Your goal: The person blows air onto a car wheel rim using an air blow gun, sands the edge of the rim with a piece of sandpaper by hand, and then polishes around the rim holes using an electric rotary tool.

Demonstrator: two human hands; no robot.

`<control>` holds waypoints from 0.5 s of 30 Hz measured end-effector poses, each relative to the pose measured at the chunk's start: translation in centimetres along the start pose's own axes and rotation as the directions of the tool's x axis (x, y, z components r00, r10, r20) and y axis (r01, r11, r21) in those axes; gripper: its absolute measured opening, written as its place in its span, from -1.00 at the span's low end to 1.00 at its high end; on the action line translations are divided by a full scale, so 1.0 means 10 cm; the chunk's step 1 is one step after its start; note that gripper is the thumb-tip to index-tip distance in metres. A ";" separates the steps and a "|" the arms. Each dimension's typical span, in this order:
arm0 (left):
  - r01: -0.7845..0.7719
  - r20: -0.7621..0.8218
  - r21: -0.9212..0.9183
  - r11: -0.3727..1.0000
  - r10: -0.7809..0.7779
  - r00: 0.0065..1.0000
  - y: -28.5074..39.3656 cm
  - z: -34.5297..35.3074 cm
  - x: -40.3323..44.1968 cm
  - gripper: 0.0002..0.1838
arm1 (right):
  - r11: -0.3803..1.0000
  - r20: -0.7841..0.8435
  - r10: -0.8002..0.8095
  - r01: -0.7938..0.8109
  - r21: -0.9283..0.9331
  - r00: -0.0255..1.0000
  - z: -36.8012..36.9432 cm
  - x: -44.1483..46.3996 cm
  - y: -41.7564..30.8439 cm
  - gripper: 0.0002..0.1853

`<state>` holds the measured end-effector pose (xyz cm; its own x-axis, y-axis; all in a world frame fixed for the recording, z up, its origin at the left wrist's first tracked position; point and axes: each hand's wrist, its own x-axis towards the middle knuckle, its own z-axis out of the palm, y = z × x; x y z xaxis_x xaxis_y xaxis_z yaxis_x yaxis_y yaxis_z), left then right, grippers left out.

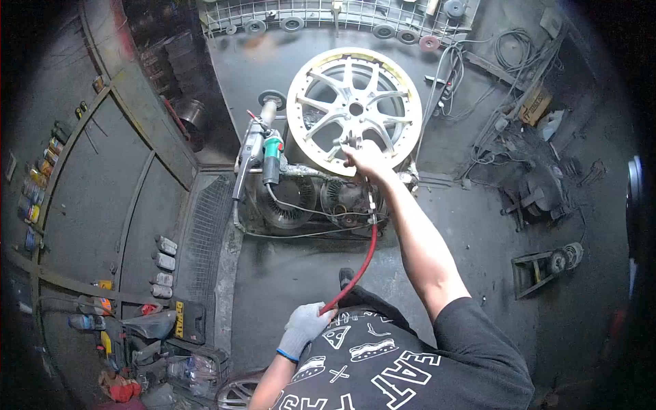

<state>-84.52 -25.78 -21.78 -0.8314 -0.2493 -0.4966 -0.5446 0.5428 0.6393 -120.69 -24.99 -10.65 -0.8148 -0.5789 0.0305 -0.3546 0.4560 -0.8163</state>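
A light-coloured alloy wheel (pixel 412 123) with paired spokes lies face up on the workbench, its rim yellowish at the top. My right hand (pixel 369 160), bare, is closed around a small metal air gun (pixel 350 139) over the wheel's lower spokes. The fingers partly hide the gun, so its exact type is unclear. From its grip a red air hose (pixel 369 254) runs down toward my body. Near my waist, my left hand (pixel 304 328), in a grey glove with a blue cuff, is closed on that hose.
Left of the wheel lie a green angle grinder (pixel 272 154) and another power tool (pixel 249 154), with cords hanging below. Grinding discs (pixel 292 24) line the rack behind. Bottles (pixel 164 262) and a DeWalt case (pixel 188 321) stand left; a machine (pixel 536 195) stands right.
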 end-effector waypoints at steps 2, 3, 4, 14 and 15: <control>0.014 0.047 0.000 1.000 -0.014 0.999 -0.04 -0.09 0.01 -0.55 | 0.965 -0.020 0.009 -0.014 -0.261 1.000 0.06 -0.09 0.05 -0.49; 0.032 0.093 0.002 1.000 -0.032 0.995 -0.08 -0.11 -0.01 -0.54 | 0.965 -0.016 0.016 -0.020 -0.261 1.000 0.09 -0.16 0.07 -0.49; 0.006 0.076 0.000 1.000 -0.006 0.997 -0.16 -0.07 0.03 -0.54 | 0.975 -0.014 0.073 -0.074 -0.211 0.997 0.10 -0.21 0.08 -0.46; -0.088 0.219 0.032 0.996 0.079 0.973 -0.21 -0.06 0.33 -0.53 | 0.871 -0.344 0.129 -0.272 -0.408 0.930 -0.03 -0.46 0.72 -0.60; -0.101 0.229 0.040 0.994 0.089 0.969 -0.16 -0.06 0.34 -0.53 | 0.868 -0.359 0.137 -0.286 -0.406 0.923 -0.06 -0.51 0.75 -0.60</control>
<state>-86.55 -27.99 -24.13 -0.8293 -0.0093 -0.5587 -0.4529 0.5967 0.6624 -119.47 -18.21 -16.52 -0.9655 -0.2292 0.1239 -0.2604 0.8357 -0.4834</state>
